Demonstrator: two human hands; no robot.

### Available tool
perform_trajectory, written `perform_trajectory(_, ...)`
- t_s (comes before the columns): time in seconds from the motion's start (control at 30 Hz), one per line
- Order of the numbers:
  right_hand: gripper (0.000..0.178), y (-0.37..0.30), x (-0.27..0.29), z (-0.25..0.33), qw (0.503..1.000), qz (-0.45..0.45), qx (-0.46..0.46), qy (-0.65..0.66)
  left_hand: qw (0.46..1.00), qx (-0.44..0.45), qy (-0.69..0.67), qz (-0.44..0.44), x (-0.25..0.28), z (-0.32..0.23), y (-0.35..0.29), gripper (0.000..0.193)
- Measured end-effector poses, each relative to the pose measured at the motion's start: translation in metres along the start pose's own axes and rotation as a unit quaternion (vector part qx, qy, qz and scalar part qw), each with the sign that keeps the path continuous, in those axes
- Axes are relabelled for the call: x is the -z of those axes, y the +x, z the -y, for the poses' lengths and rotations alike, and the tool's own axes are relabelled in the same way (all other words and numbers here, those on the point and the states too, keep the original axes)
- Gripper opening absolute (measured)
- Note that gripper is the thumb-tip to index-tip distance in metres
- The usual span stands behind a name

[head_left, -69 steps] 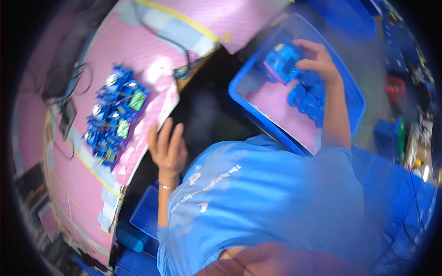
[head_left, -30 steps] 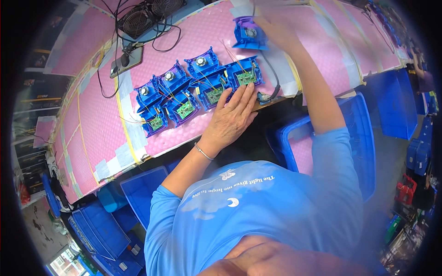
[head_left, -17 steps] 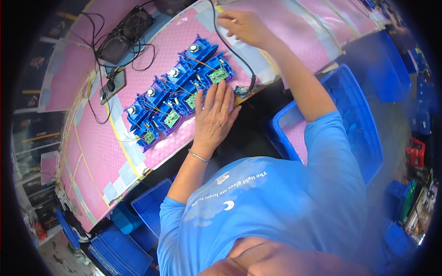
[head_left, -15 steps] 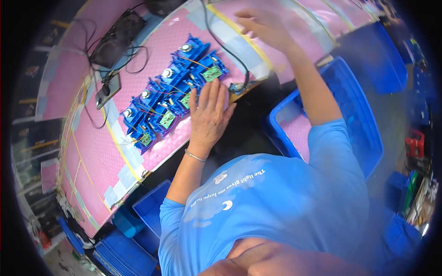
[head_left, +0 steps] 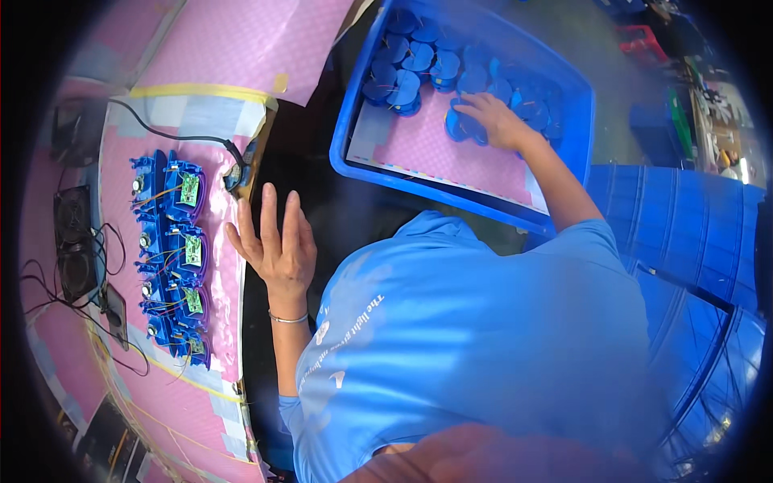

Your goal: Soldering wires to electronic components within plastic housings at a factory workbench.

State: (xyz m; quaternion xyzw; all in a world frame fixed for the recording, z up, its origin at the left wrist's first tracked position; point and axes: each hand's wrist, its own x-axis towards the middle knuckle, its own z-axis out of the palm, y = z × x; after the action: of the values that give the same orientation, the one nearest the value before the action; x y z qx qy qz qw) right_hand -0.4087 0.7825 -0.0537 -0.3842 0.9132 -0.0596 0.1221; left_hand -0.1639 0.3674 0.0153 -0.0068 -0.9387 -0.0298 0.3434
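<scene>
Beside the table's edge, my left hand [head_left: 278,253] is raised with its fingers spread and nothing in them. My right hand [head_left: 498,122] reaches into a blue plastic bin [head_left: 345,149], its fingers stretched over a rounded blue plastic part [head_left: 460,125]; whether they touch it is unclear. More rounded blue parts [head_left: 419,56], some with thin wires, sit in the bin on a pink sheet [head_left: 431,138]. To the left of my left hand, several blue plastic housings with green circuit boards [head_left: 192,249], thin wires and round silver pieces stand in a row on the table.
The table [head_left: 221,282] has a pink, taped covering. A black cable [head_left: 173,129] ends at its edge. Black speakers [head_left: 74,241], tangled cords and a phone-like device [head_left: 117,318] lie beyond the housings. Large blue bins [head_left: 644,217] stand at the right.
The view has turned toward the bin at the right. My right hand has gone from above the table into the bin. My left hand has come off the housings.
</scene>
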Motion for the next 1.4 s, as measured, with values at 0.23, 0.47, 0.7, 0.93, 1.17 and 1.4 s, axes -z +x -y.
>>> perform_trajectory(0.23,0.078,0.040,-0.002,0.002,0.993,0.090,0.081,-0.014,0.999,0.027,0.001,0.032,0.016,-0.001,-0.010,0.034)
perform_trajectory(0.47,0.054,0.068,0.010,-0.009,0.990,0.099,0.062,0.074,0.995,0.057,-0.060,0.053,0.024,-0.003,-0.021,0.046)
perform_trajectory(0.7,0.047,0.138,0.123,0.073,0.885,-0.064,0.074,0.455,0.991,0.074,-0.076,0.079,0.037,0.009,-0.003,0.048)
perform_trajectory(0.93,0.039,0.281,0.176,0.200,0.846,-0.009,0.319,0.428,0.995,-0.022,-0.041,0.089,0.023,0.025,0.062,0.050)
perform_trajectory(1.17,0.055,0.334,0.161,0.265,0.855,0.040,0.345,0.386,0.991,-0.020,0.055,0.121,0.007,0.043,0.093,0.059)
perform_trajectory(1.4,0.106,0.291,0.154,0.235,0.830,-0.019,0.417,0.370,0.988,0.038,0.084,0.121,-0.011,0.045,0.095,0.075)
